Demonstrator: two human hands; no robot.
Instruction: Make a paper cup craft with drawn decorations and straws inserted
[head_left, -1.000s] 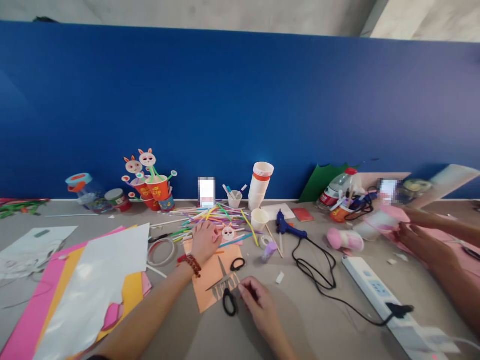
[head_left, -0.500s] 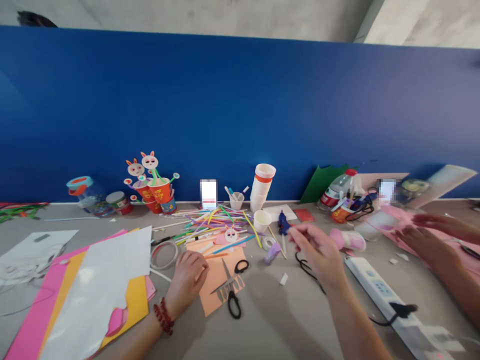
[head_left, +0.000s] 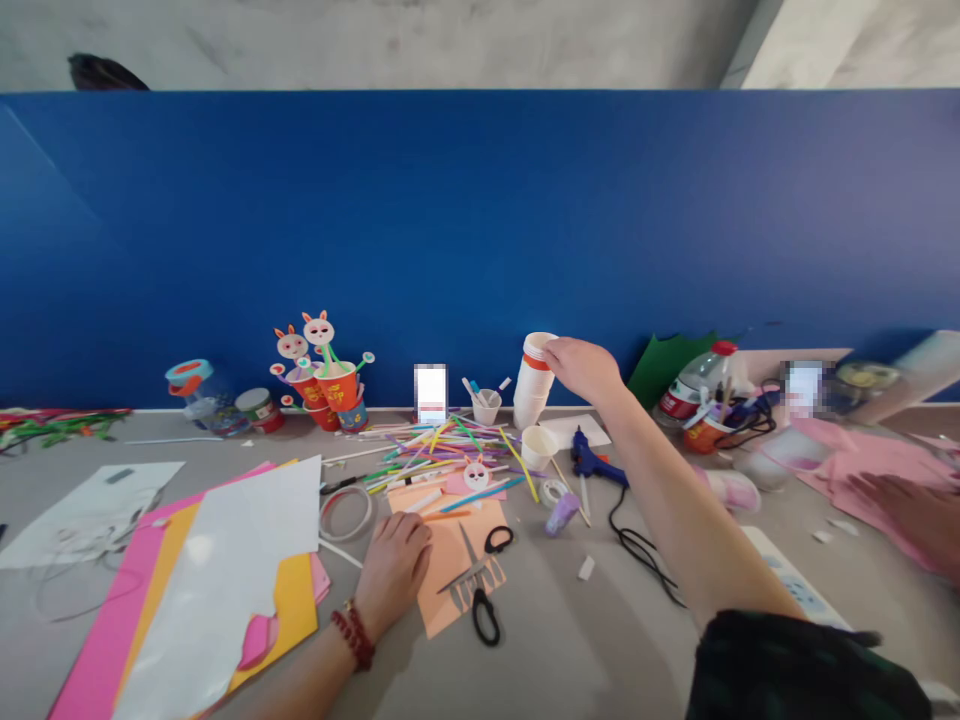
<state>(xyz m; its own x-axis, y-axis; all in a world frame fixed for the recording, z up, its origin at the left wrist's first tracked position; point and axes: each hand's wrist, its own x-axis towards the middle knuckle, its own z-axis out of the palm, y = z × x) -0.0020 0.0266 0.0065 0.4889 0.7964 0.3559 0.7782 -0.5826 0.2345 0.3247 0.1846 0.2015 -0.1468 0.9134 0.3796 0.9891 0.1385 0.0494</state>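
Note:
My right hand [head_left: 581, 368] reaches far across the table and closes its fingers on the top of a stack of white paper cups [head_left: 534, 385] standing by the blue partition. My left hand [head_left: 395, 568] rests curled on the table at the left edge of an orange paper sheet [head_left: 459, 560]. Black-handled scissors [head_left: 480, 580] lie open on that sheet, just right of my left hand. A single white cup [head_left: 538, 446] stands in front of the stack. A small paper rabbit face [head_left: 475, 474] lies among several coloured straws [head_left: 439, 450].
A blue glue gun [head_left: 592, 462] with a black cord lies right of the cups. Pink, yellow and white sheets [head_left: 217, 560] cover the left. Decorated rabbit cups [head_left: 330, 385] and jars [head_left: 259, 408] line the partition. Another person's hand [head_left: 907, 505] rests on pink paper at the right. A power strip [head_left: 795, 580] lies nearby.
My right hand left the scissors, rose over the glue gun and reached the top of the cup stack. My left hand drew back from the straws to the orange sheet's edge.

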